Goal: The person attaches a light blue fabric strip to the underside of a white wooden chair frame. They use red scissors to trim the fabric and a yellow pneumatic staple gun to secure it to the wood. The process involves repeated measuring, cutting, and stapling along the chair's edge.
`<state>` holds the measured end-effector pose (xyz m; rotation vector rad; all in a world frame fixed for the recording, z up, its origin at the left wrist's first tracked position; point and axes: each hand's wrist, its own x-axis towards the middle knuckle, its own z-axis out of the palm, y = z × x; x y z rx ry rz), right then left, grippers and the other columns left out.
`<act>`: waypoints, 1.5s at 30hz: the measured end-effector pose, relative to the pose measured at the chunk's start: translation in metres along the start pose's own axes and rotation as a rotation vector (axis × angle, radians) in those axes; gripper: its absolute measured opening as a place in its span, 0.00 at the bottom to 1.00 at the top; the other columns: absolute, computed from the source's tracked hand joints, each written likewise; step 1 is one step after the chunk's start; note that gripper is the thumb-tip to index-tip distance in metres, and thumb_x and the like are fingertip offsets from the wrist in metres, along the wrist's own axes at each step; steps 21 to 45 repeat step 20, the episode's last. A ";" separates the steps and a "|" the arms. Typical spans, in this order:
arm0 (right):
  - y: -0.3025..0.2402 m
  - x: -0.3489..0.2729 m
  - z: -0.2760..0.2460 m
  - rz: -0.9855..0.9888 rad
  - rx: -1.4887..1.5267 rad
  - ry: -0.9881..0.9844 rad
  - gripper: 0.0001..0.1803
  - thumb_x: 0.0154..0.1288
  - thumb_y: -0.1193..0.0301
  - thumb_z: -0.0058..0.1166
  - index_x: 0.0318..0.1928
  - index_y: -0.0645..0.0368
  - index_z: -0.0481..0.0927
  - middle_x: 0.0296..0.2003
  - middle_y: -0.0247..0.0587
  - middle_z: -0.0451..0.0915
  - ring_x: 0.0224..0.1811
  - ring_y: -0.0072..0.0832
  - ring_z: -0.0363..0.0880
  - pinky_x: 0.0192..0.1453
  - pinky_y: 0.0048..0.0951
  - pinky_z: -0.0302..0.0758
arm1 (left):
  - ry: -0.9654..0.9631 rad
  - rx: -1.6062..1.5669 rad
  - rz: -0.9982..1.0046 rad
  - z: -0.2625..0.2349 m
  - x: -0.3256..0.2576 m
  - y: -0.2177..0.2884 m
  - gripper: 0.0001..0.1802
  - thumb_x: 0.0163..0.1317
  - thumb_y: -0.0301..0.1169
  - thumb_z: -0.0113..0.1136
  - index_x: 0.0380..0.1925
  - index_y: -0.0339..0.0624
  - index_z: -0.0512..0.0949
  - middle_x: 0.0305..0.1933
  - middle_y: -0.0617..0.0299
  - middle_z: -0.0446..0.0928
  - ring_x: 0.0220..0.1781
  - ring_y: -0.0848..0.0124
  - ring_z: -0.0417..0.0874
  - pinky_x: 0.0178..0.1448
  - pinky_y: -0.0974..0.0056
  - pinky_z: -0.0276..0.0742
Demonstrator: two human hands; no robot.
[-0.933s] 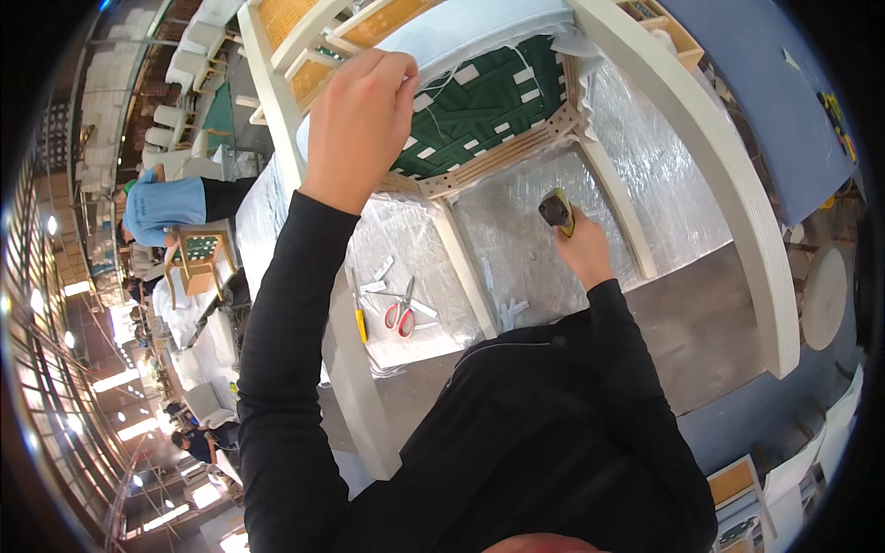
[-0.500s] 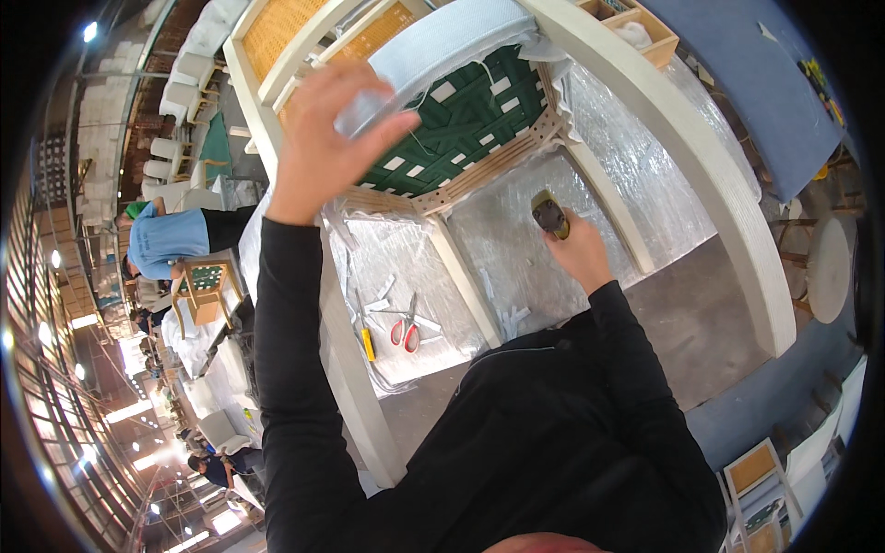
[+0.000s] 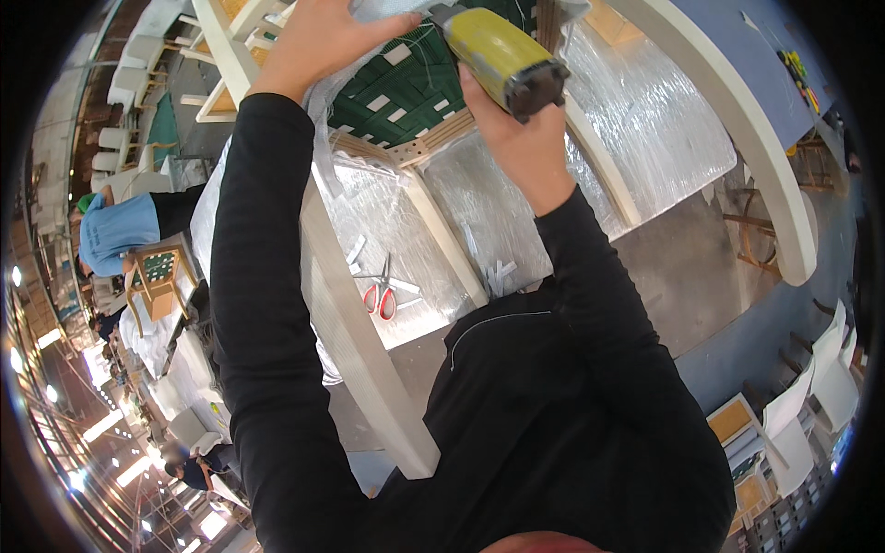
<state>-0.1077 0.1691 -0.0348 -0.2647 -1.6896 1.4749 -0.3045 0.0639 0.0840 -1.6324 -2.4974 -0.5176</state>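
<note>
A cream wooden chair frame (image 3: 364, 336) lies overturned before me, dark green webbing (image 3: 396, 101) showing across its seat. At the top edge of the view my left hand (image 3: 309, 41) is on the light-blue fabric (image 3: 380, 7) at the seat's rim. Its thumb stretches along the fabric; the other fingers are mostly cut off by the picture edge. My right hand (image 3: 527, 147) grips a yellow-green staple gun (image 3: 493, 51) with a black end. The gun's nose points at the fabric edge, close to my left thumb. Whether it touches is hard to see.
Red-handled scissors (image 3: 380, 300) and white scraps lie on the plastic-covered surface (image 3: 341, 203) beneath the frame. A blue-covered surface (image 3: 737, 55) is at the upper right. At left, a person in a blue shirt (image 3: 120, 230) stands near another webbed chair (image 3: 159, 276).
My right hand has raised the staple gun up and leftward to the seat's fabric edge. My left hand has moved up onto that edge. The view has shifted; the yellow-handled tool is hidden.
</note>
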 end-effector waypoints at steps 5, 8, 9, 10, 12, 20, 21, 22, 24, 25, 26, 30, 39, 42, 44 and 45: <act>0.009 0.005 0.013 -0.083 -0.003 0.029 0.10 0.65 0.69 0.73 0.41 0.63 0.88 0.33 0.39 0.92 0.33 0.27 0.91 0.41 0.28 0.84 | -0.037 0.028 -0.030 -0.005 0.003 -0.004 0.43 0.59 0.50 0.73 0.74 0.44 0.75 0.71 0.42 0.80 0.74 0.46 0.79 0.78 0.51 0.73; 0.014 0.001 0.016 -0.035 0.042 0.011 0.13 0.63 0.70 0.74 0.42 0.64 0.87 0.34 0.41 0.92 0.35 0.31 0.93 0.43 0.29 0.85 | -0.044 0.007 -0.048 -0.008 0.005 -0.002 0.43 0.58 0.48 0.72 0.74 0.46 0.75 0.72 0.41 0.79 0.74 0.46 0.79 0.78 0.51 0.73; 0.015 0.000 0.017 -0.025 0.038 0.003 0.14 0.62 0.70 0.75 0.43 0.64 0.87 0.34 0.41 0.92 0.36 0.32 0.93 0.44 0.30 0.85 | -0.057 -0.004 -0.079 -0.009 0.005 0.001 0.43 0.58 0.48 0.72 0.74 0.47 0.75 0.72 0.41 0.79 0.74 0.46 0.79 0.78 0.51 0.73; 0.015 -0.001 0.018 -0.015 0.034 -0.005 0.15 0.61 0.70 0.75 0.44 0.64 0.87 0.35 0.42 0.92 0.36 0.32 0.93 0.44 0.30 0.85 | -0.069 -0.015 -0.109 -0.011 0.004 0.005 0.43 0.58 0.48 0.72 0.74 0.48 0.75 0.73 0.41 0.79 0.75 0.46 0.79 0.78 0.51 0.73; 0.010 -0.001 0.017 0.004 0.013 -0.026 0.16 0.59 0.71 0.76 0.45 0.65 0.86 0.35 0.43 0.92 0.37 0.32 0.94 0.45 0.30 0.85 | -0.084 0.006 -0.153 -0.014 0.002 0.007 0.43 0.58 0.48 0.72 0.75 0.49 0.75 0.73 0.41 0.78 0.75 0.46 0.79 0.78 0.51 0.74; -0.002 -0.003 0.013 0.110 -0.050 -0.091 0.19 0.59 0.73 0.75 0.50 0.66 0.85 0.39 0.46 0.93 0.40 0.34 0.94 0.46 0.29 0.85 | -0.047 -0.017 -0.126 -0.009 -0.004 0.006 0.45 0.58 0.49 0.70 0.77 0.49 0.72 0.75 0.42 0.76 0.78 0.49 0.76 0.81 0.53 0.70; -0.002 -0.003 0.013 0.110 -0.050 -0.091 0.19 0.59 0.73 0.75 0.50 0.66 0.85 0.39 0.46 0.93 0.40 0.34 0.94 0.46 0.29 0.85 | -0.047 -0.017 -0.126 -0.009 -0.004 0.006 0.45 0.58 0.49 0.70 0.77 0.49 0.72 0.75 0.42 0.76 0.78 0.49 0.76 0.81 0.53 0.70; -0.002 -0.003 0.013 0.110 -0.050 -0.091 0.19 0.59 0.73 0.75 0.50 0.66 0.85 0.39 0.46 0.93 0.40 0.34 0.94 0.46 0.29 0.85 | -0.047 -0.017 -0.126 -0.009 -0.004 0.006 0.45 0.58 0.49 0.70 0.77 0.49 0.72 0.75 0.42 0.76 0.78 0.49 0.76 0.81 0.53 0.70; -0.002 -0.003 0.013 0.110 -0.050 -0.091 0.19 0.59 0.73 0.75 0.50 0.66 0.85 0.39 0.46 0.93 0.40 0.34 0.94 0.46 0.29 0.85 | -0.047 -0.017 -0.126 -0.009 -0.004 0.006 0.45 0.58 0.49 0.70 0.77 0.49 0.72 0.75 0.42 0.76 0.78 0.49 0.76 0.81 0.53 0.70; -0.002 -0.003 0.013 0.110 -0.050 -0.091 0.19 0.59 0.73 0.75 0.50 0.66 0.85 0.39 0.46 0.93 0.40 0.34 0.94 0.46 0.29 0.85 | -0.047 -0.017 -0.126 -0.009 -0.004 0.006 0.45 0.58 0.49 0.70 0.77 0.49 0.72 0.75 0.42 0.76 0.78 0.49 0.76 0.81 0.53 0.70; -0.002 -0.003 0.013 0.110 -0.050 -0.091 0.19 0.59 0.73 0.75 0.50 0.66 0.85 0.39 0.46 0.93 0.40 0.34 0.94 0.46 0.29 0.85 | -0.047 -0.017 -0.126 -0.009 -0.004 0.006 0.45 0.58 0.49 0.70 0.77 0.49 0.72 0.75 0.42 0.76 0.78 0.49 0.76 0.81 0.53 0.70; -0.002 -0.003 0.013 0.110 -0.050 -0.091 0.19 0.59 0.73 0.75 0.50 0.66 0.85 0.39 0.46 0.93 0.40 0.34 0.94 0.46 0.29 0.85 | -0.047 -0.017 -0.126 -0.009 -0.004 0.006 0.45 0.58 0.49 0.70 0.77 0.49 0.72 0.75 0.42 0.76 0.78 0.49 0.76 0.81 0.53 0.70; -0.002 -0.003 0.013 0.110 -0.050 -0.091 0.19 0.59 0.73 0.75 0.50 0.66 0.85 0.39 0.46 0.93 0.40 0.34 0.94 0.46 0.29 0.85 | -0.047 -0.017 -0.126 -0.009 -0.004 0.006 0.45 0.58 0.49 0.70 0.77 0.49 0.72 0.75 0.42 0.76 0.78 0.49 0.76 0.81 0.53 0.70; -0.002 -0.003 0.013 0.110 -0.050 -0.091 0.19 0.59 0.73 0.75 0.50 0.66 0.85 0.39 0.46 0.93 0.40 0.34 0.94 0.46 0.29 0.85 | -0.047 -0.017 -0.126 -0.009 -0.004 0.006 0.45 0.58 0.49 0.70 0.77 0.49 0.72 0.75 0.42 0.76 0.78 0.49 0.76 0.81 0.53 0.70; -0.002 -0.003 0.013 0.110 -0.050 -0.091 0.19 0.59 0.73 0.75 0.50 0.66 0.85 0.39 0.46 0.93 0.40 0.34 0.94 0.46 0.29 0.85 | -0.047 -0.017 -0.126 -0.009 -0.004 0.006 0.45 0.58 0.49 0.70 0.77 0.49 0.72 0.75 0.42 0.76 0.78 0.49 0.76 0.81 0.53 0.70; -0.002 -0.003 0.013 0.110 -0.050 -0.091 0.19 0.59 0.73 0.75 0.50 0.66 0.85 0.39 0.46 0.93 0.40 0.34 0.94 0.46 0.29 0.85 | -0.047 -0.017 -0.126 -0.009 -0.004 0.006 0.45 0.58 0.49 0.70 0.77 0.49 0.72 0.75 0.42 0.76 0.78 0.49 0.76 0.81 0.53 0.70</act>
